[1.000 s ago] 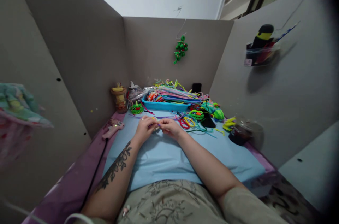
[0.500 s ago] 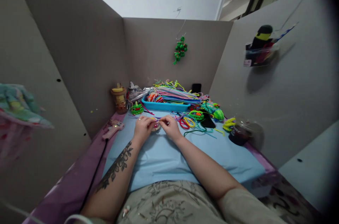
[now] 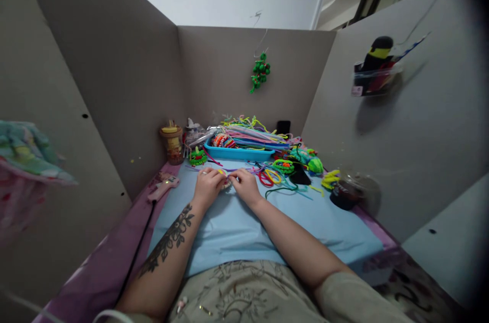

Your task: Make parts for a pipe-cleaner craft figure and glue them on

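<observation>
My left hand (image 3: 208,186) is closed round a small pale-and-pink pipe-cleaner piece (image 3: 227,183), mostly hidden by the fingers. A bit of yellow shows at its fingertips. My right hand (image 3: 246,188) pinches at the same piece from the other side, thumb and forefinger together; a thin purple pipe cleaner seems to be between the fingertips. Both hands hover close together over the blue table cover (image 3: 240,231). Just beyond them lie purple pipe cleaners (image 3: 194,167), and to the right are red and yellow pipe-cleaner loops (image 3: 272,177).
A blue tray (image 3: 240,153) heaped with pipe cleaners stands at the back. Left of it are a green pipe-cleaner figure (image 3: 197,157) and a lidded cup (image 3: 171,143). A pink corded glue gun (image 3: 163,189) lies left; a dark cup (image 3: 344,194) stands right. Grey panels enclose three sides.
The right fingertips have shifted slightly, and the purple strand between the hands shows less. The pale-and-pink piece, hidden at first, came into view below the fingers and is now partly covered again.
</observation>
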A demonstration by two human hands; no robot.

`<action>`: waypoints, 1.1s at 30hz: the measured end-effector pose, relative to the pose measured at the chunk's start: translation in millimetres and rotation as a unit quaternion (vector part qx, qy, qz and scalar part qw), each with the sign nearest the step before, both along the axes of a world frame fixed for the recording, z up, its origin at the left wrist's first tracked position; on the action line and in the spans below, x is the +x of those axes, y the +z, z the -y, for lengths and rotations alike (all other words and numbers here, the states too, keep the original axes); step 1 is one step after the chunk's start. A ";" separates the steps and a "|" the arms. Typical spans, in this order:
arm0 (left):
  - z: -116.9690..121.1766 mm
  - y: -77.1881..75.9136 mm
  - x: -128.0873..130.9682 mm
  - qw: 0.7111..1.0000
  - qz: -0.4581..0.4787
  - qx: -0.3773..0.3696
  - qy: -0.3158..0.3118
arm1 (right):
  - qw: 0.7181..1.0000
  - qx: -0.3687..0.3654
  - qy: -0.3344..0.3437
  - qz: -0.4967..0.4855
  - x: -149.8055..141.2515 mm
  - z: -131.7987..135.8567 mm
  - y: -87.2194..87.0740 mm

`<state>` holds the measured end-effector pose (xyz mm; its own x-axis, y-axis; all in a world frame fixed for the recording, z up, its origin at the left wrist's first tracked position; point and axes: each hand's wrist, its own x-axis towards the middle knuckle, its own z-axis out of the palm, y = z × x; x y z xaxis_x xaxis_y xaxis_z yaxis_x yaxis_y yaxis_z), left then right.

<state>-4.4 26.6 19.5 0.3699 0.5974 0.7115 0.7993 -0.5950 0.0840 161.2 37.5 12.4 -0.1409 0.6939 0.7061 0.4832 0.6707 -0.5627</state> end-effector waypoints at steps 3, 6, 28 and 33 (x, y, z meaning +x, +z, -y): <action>0.1 0.1 0.0 1.000 -0.007 -0.003 -0.001 | 1.000 -0.019 0.016 -0.011 0.6 -0.7 0.9; -0.3 -0.2 -0.1 1.000 -0.007 -0.004 -0.001 | 0.998 -0.039 0.034 -0.021 1.2 -1.3 2.3; -14.3 -7.2 -5.3 0.990 0.118 -0.035 -0.068 | 0.840 -0.401 0.226 -0.288 2.6 -8.1 4.8; -13.7 -6.5 -3.3 0.987 0.129 -0.048 -0.085 | 0.777 -0.457 0.280 -0.328 4.0 -8.6 4.1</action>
